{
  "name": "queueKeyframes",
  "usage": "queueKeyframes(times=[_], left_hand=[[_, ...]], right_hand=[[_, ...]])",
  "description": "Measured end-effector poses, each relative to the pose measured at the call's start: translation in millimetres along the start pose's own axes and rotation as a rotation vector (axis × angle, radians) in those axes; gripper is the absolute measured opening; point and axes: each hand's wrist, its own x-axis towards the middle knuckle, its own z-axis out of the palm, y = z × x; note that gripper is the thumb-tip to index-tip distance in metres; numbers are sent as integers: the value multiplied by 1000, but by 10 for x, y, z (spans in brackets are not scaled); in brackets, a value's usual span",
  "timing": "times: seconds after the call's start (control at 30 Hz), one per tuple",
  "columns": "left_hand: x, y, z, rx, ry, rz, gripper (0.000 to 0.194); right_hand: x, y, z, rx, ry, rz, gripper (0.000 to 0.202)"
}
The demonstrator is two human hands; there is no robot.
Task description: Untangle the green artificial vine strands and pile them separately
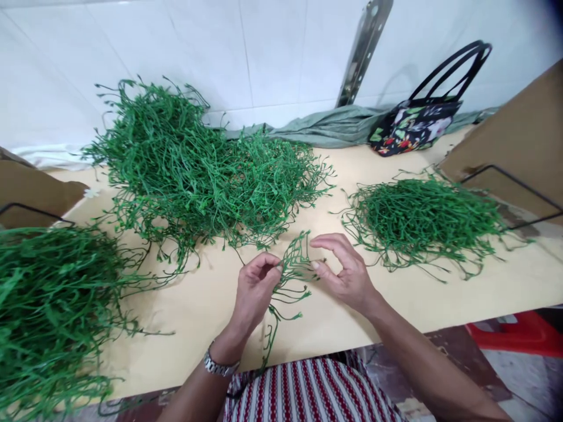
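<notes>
A small bunch of thin green artificial stems (295,265) with little budded tips fans out between my two hands, above the pale tabletop. My left hand (255,293) pinches the bunch at its left side, thumb against curled fingers. Some stems trail down from it toward the table's front edge. On the right, my right hand (347,275) is open, thumb and forefinger apart around the bunch's tips. Whether its thumb touches a tip I cannot tell. Just beyond my hands lies a large tangled heap of the same stems (189,170).
More stem piles lie at the left (53,310) and right (431,220). Cardboard boxes (519,140) with black wire pieces stand at both sides. A floral handbag (417,126) rests against the tiled wall, by a green cloth (325,128). A red plastic stool (519,334) is below the table's edge.
</notes>
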Motion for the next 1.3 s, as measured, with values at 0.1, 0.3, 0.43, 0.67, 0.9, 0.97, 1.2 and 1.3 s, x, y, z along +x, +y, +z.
queueKeyframes(times=[0.1,0.3,0.43,0.67,0.9,0.97,1.2,1.3], left_hand=[[-9,-14,3,16,-19,28,3],[-35,55,-4,189,-143,152,12],[-36,137,-3,337,-192,239,8],[-33,122,54,406,-195,282,5],[-40,157,101,310,-214,200,2],[-34,156,103,299,-226,184,1],[-18,82,102,291,-216,234,9],[-25,65,116,237,-229,212,11]], right_hand=[[1,2,11,26,-11,-12,23],[28,18,1,16,-28,-79,27],[28,25,-11,11,-51,-131,28],[-2,9,13,70,-116,-129,17],[-37,0,39,137,-177,-70,21],[-45,4,45,137,-188,-94,25],[-75,17,88,15,-149,-118,21],[-89,23,107,-10,-149,-119,19]])
